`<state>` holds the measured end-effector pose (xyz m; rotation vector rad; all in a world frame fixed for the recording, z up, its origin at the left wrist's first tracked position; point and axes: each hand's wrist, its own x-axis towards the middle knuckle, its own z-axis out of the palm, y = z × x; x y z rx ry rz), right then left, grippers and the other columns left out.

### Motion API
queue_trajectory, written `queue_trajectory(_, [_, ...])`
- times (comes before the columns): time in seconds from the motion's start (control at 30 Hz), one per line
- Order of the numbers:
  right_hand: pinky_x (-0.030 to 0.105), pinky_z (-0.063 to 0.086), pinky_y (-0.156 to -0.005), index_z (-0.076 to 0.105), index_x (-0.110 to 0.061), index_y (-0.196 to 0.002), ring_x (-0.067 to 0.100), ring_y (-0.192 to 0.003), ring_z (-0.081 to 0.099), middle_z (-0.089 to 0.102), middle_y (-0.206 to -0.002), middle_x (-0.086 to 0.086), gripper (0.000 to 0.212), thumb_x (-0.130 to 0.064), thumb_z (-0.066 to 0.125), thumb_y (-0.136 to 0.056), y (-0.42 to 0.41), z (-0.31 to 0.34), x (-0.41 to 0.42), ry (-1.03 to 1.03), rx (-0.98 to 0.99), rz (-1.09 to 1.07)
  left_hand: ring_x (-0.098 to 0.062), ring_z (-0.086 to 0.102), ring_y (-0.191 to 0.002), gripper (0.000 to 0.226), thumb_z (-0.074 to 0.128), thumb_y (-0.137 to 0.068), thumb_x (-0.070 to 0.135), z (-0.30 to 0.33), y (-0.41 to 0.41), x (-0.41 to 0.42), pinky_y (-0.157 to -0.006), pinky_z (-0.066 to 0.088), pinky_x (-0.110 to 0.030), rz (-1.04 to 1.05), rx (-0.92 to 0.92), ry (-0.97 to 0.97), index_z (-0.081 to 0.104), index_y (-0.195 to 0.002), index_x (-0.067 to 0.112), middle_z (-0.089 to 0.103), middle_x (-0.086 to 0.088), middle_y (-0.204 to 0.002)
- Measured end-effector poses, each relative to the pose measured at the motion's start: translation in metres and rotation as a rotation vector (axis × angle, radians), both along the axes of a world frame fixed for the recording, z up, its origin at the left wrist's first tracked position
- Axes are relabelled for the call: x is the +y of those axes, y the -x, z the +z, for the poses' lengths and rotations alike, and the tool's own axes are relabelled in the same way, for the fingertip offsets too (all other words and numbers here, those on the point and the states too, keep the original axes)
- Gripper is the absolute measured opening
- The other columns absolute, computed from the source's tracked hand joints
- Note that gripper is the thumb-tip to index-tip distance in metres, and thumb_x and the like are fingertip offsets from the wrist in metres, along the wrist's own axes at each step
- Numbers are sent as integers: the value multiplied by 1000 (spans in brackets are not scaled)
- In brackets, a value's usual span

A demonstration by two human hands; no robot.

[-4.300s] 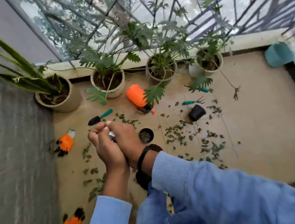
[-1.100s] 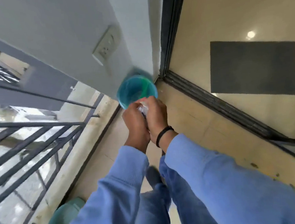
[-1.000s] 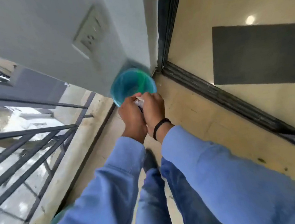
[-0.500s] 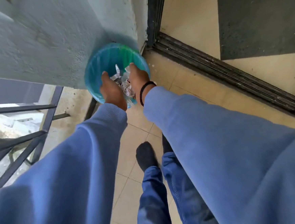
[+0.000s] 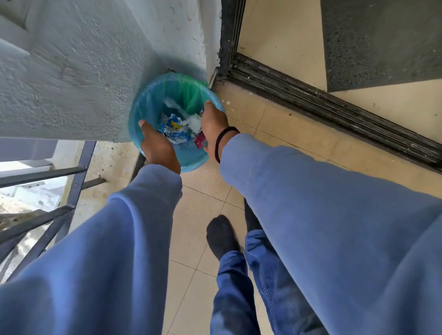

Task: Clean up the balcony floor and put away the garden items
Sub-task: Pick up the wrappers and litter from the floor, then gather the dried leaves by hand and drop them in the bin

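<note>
Currently: lined blue wastebasket point(image 5: 141, 112), far corner against wall. Left hand point(image 5: 158, 145) and right hand point(image 5: 215, 123) at its rim; fingers hidden, hold unclear. Crumpled wrappers point(image 5: 177, 128) inside. Lift level, evenly.

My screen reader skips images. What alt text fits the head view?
Both hands, left hand and right hand, reach over a blue lined bin holding crumpled wrappers, set against a wall beside a sliding door track.
</note>
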<state>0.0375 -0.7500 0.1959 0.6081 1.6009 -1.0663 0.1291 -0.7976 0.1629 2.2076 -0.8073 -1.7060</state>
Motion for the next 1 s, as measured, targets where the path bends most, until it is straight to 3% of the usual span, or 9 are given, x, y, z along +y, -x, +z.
queue_trajectory(0.13, [36, 36, -98, 47, -3, -146, 30, -128, 49, 49, -149, 13, 54, -38, 29, -109, 0, 3, 3, 7, -21, -34, -30, 54, -127, 72, 32, -99, 64, -3, -2, 0, -112, 41, -44, -43, -9, 14, 51, -146, 13, 56, -9, -142])
queue_trajectory(0.27, [42, 38, -89, 55, -7, -137, 33, -118, 57, 63, -130, 12, 51, -39, 29, -107, -3, 9, 14, 75, -85, 22, -19, 60, -73, 44, 37, -105, 38, 9, 4, 11, -62, 48, -26, -125, 38, 11, 71, -111, 9, 67, -4, -89])
queue_trajectory(0.33, [38, 42, -83, 58, -8, -131, 28, -95, 63, 69, -108, 10, 44, -34, 34, -105, -5, 17, 22, 94, -86, 25, -20, 57, -60, 26, 48, -99, 22, 18, 10, 20, -47, 44, -22, -185, 52, 6, 70, -94, 8, 66, -6, -78])
queue_trajectory(0.43, [27, 40, -60, 67, -4, -105, 17, -53, 55, 64, -76, 6, 28, -22, 46, -101, -12, 32, 37, 108, -73, -5, -25, 63, -65, 17, 57, -85, 18, 25, 13, 34, -62, 54, -36, -309, 13, 40, 71, -77, 12, 70, -6, -72])
queue_trajectory(0.57, [28, 48, -60, 72, -3, -97, 24, -68, 61, 72, -87, 14, 24, -21, 56, -97, -14, 54, 62, 118, -42, -77, -33, 71, -77, 21, 58, -86, 25, 47, 23, 55, -79, 59, -54, -416, -21, 98, 70, -74, 12, 71, -8, -73])
queue_trajectory(0.67, [35, 58, -66, 72, -2, -109, 28, -85, 68, 74, -97, 12, 32, -26, 63, -91, -9, 71, 75, 92, 41, -141, -28, 64, -70, 19, 56, -94, 19, 71, 37, 73, -65, 54, -36, -518, 14, 158, 63, -78, 11, 62, -4, -68])
queue_trajectory(0.77, [49, 59, -84, 76, -10, -89, 34, -92, 70, 76, -93, 12, 32, -37, 63, -76, 0, 83, 94, 28, 211, -141, -16, 45, -58, 24, 50, -99, 11, 99, 54, 100, -53, 36, -27, -646, 84, 192, 53, -75, 11, 52, 7, -56])
queue_trajectory(0.83, [40, 57, -79, 68, -15, -69, 30, -82, 67, 73, -81, 9, 22, -29, 63, -85, 10, 99, 118, -3, 294, -180, -14, 38, -51, 35, 48, -93, 1, 115, 71, 124, -51, 29, -28, -673, 119, 198, 45, -60, 11, 44, 13, -40])
queue_trajectory(1.0, [29, 40, -61, 44, -17, -55, 20, -58, 46, 50, -56, 0, 38, -20, 60, -90, 33, 129, 201, -81, 426, -439, -9, 29, -49, 38, 43, -84, -9, 153, 106, 199, -46, 24, -23, -856, 301, 180, 36, -56, 16, 34, 8, -49])
